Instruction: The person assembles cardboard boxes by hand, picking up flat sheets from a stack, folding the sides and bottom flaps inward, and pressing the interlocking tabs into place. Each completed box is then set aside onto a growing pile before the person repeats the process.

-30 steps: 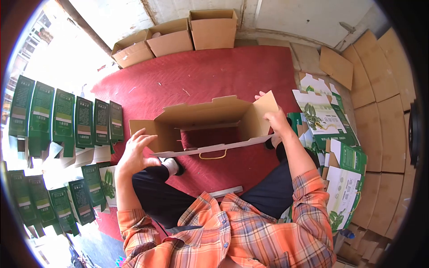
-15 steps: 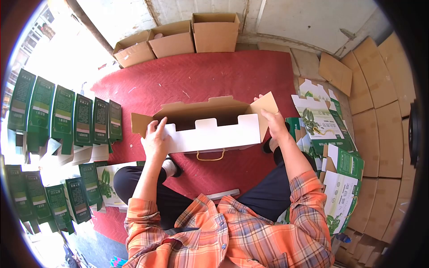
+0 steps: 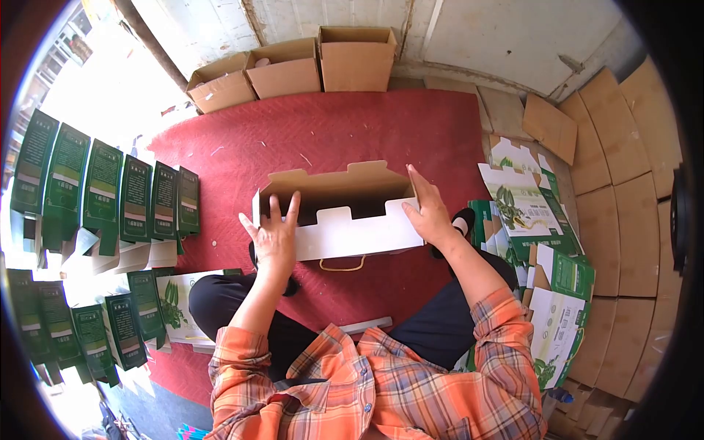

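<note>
An open-topped carton (image 3: 359,236) with a white front wall, brown inside and notched top flaps is in front of me, between my knees. A yellow cord handle (image 3: 342,265) hangs below its front wall. At the carton's left end is my left hand (image 3: 273,238), open, its fingers spread over the top edge and front corner. My right hand (image 3: 431,213) lies open along the right end, fingers stretched upward and thumb towards the front wall. The end flaps now stand close to the carton's ends, partly hidden by my hands.
Green printed cartons (image 3: 103,187) stand in rows on the left. Flat green-and-white carton blanks (image 3: 524,198) are piled on the right, beside stacked brown boxes (image 3: 598,213). Three open brown boxes (image 3: 358,66) line the wall beyond the red mat (image 3: 345,121).
Both end flaps have turned from sticking outward to standing in at the carton's ends. My left hand has spread its fingers and shifted right; my right hand has moved left, flat to the end.
</note>
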The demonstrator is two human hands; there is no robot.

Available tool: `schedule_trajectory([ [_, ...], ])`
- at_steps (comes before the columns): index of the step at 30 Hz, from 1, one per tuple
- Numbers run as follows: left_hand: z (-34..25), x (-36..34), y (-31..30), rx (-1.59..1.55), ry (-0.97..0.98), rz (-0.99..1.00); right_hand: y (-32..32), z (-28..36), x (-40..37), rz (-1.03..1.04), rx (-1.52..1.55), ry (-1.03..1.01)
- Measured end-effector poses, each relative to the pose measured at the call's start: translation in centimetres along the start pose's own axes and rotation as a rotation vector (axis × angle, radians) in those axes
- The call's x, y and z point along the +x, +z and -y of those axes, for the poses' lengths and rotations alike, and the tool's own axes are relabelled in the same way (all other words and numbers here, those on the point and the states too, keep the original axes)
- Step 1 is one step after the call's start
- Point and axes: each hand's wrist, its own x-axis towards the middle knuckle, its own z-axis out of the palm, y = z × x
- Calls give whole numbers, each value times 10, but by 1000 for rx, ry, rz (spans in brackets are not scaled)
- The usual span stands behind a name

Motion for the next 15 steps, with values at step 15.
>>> schedule_trajectory([
  [15, -16, 10, -9, -251, 291, -44, 18, -9, 10, -21, -293, -120],
])
